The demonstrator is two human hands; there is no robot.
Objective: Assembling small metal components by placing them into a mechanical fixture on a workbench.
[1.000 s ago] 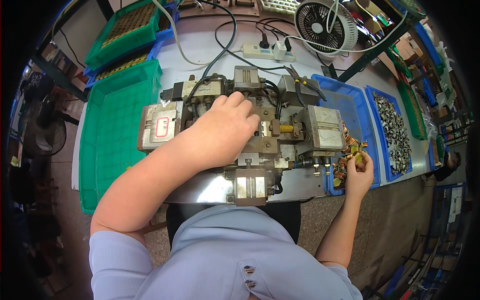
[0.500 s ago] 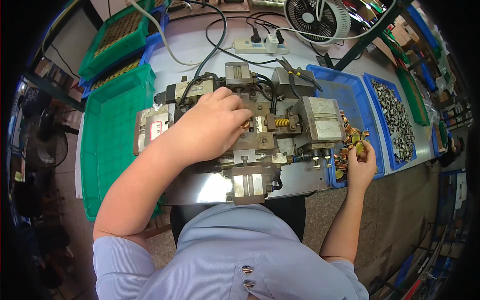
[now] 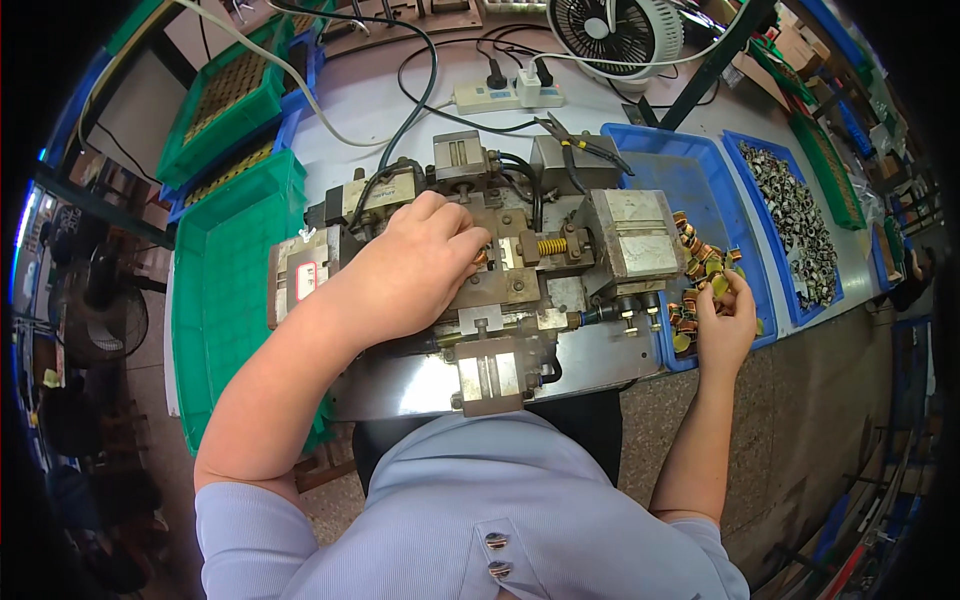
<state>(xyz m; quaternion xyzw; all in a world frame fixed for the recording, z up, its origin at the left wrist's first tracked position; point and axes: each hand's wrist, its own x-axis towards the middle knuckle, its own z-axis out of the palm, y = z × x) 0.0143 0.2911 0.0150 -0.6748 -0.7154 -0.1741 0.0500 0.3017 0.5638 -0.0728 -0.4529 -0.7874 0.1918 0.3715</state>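
My left hand (image 3: 415, 260) reaches over the middle of a metal clamping machine (image 3: 510, 290). Its fingers are curled down around a small copper-coloured coil (image 3: 481, 257), which shows only in part beside the fingertips. To the right, my right hand (image 3: 728, 330) pinches a small coil with a yellow-green end (image 3: 720, 286) between thumb and fingers. That hand is over the near end of a blue tray (image 3: 665, 160), where a heap of similar copper and yellow coils (image 3: 688, 238) lies against the machine's right block.
An empty-looking green tray (image 3: 230, 290) stands left of the machine, with filled green trays (image 3: 225, 95) behind. Pliers (image 3: 580, 150) rest on the machine's rear block. Farther back are a power strip (image 3: 508, 95) and a fan (image 3: 615, 40); small metal parts (image 3: 790, 220) fill another blue tray.
The view has shifted slightly. My left hand stays at the machine's middle, and my right hand still holds the coil over the tray, its fingers turned a little.
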